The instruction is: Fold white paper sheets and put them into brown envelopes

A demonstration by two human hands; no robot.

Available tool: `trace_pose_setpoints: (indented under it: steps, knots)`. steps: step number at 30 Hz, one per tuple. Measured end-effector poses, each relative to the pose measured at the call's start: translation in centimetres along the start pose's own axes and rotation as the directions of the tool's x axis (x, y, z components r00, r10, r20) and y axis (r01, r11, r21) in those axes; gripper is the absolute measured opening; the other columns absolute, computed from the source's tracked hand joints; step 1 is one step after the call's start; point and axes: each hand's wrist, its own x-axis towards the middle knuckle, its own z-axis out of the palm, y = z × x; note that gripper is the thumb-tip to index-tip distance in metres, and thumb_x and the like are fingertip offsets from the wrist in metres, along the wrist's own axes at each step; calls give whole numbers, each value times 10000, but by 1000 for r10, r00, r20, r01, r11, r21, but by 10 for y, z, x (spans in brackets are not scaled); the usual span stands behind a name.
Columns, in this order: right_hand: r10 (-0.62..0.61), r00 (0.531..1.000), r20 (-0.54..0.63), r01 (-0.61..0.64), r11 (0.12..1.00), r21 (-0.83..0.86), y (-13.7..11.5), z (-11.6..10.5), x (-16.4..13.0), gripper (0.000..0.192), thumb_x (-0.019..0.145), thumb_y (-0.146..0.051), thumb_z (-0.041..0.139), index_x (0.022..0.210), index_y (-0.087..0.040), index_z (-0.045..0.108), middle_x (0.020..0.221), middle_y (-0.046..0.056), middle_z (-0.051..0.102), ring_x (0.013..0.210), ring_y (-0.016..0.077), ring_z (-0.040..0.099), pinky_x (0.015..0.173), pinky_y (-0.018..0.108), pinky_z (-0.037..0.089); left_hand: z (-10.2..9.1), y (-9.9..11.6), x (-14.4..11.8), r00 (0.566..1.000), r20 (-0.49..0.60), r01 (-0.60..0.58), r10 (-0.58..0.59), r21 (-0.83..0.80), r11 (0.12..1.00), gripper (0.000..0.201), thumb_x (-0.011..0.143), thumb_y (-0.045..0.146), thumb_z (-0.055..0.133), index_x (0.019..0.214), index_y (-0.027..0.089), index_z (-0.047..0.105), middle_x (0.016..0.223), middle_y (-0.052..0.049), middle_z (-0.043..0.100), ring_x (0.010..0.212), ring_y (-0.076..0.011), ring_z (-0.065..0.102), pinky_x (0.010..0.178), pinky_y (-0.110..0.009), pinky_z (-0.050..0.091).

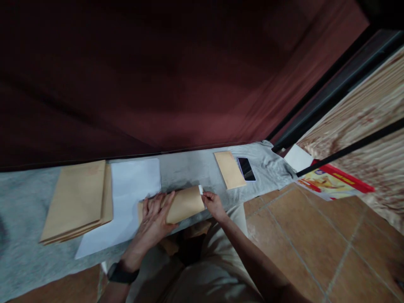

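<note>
A small brown paper envelope (187, 205) lies across the near edge of the cloth-covered surface, its right end slightly raised. My left hand (154, 219) rests on its left part, fingers spread and pressing it down. At the right end, my right hand (214, 205) pinches the edge of a white paper (200, 190) that sticks out of the envelope. How far the paper reaches inside is hidden. Under the envelope's left end and my left hand is a large white sheet (135, 181).
On the left, several large brown envelopes (77, 193) are stacked, overlapping the sheet. Another small envelope (229, 169) and a phone (246, 169) lie at right on the grey cloth (189, 166). A dark red curtain (176, 126) hangs behind. A colourful box (331, 181) is beyond the right end.
</note>
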Motion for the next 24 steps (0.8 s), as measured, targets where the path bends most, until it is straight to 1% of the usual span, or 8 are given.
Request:
trace_pose_setpoints:
  steps: [4,9,12,15,18,22,24]
  knots:
    - [64,998,-18,-62,995,79,-3,5,-3,278,861,-416,570,748,-215,725,669,12,638,605,160,569,573,265,465,1,-3,-2,1000,-10,-22,22,19,1000,1088,723,416,758,1605,226,152,1486,-208,478,1412,-406,418,1202,-636,185]
    - [82,997,9,-83,987,141,-7,7,-5,282,844,-415,607,677,-216,714,650,5,657,596,164,573,557,265,450,1,-4,-5,998,-33,-45,47,46,998,1072,751,430,742,1610,228,133,1486,-209,471,1406,-393,418,1204,-629,177]
    - [93,996,7,-93,983,157,-8,7,-4,221,806,-382,642,685,-218,728,639,2,666,584,166,569,530,258,425,-1,0,-6,997,-49,-50,52,57,997,1033,779,435,719,1610,243,137,1473,-197,488,1401,-380,424,1209,-619,162]
    - [94,996,-1,-93,982,167,-7,8,-4,156,771,-337,665,684,-225,730,674,4,686,619,173,590,542,255,419,-2,3,-6,997,-45,-57,60,61,997,1010,794,433,706,1610,245,141,1478,-197,485,1411,-374,415,1211,-609,156]
    - [94,996,-5,-91,978,186,-8,11,-5,135,768,-317,656,690,-224,715,669,-5,675,622,166,589,539,243,411,-2,3,-7,998,-30,-56,58,64,996,987,805,444,693,1608,241,157,1486,-196,477,1421,-367,405,1213,-603,151]
    - [109,994,-21,-102,971,215,-8,14,-7,106,776,-292,625,744,-211,685,667,-19,661,584,141,566,537,229,407,1,2,-8,998,-48,-41,45,69,997,985,801,483,688,1600,203,185,1475,-209,482,1421,-369,402,1213,-591,148]
    - [93,995,-34,-84,973,213,-9,15,-8,81,776,-273,611,776,-211,663,676,-21,657,587,137,567,549,228,416,2,2,-8,998,-44,-40,43,72,997,982,803,490,683,1600,197,189,1481,-207,475,1423,-370,398,1215,-586,143]
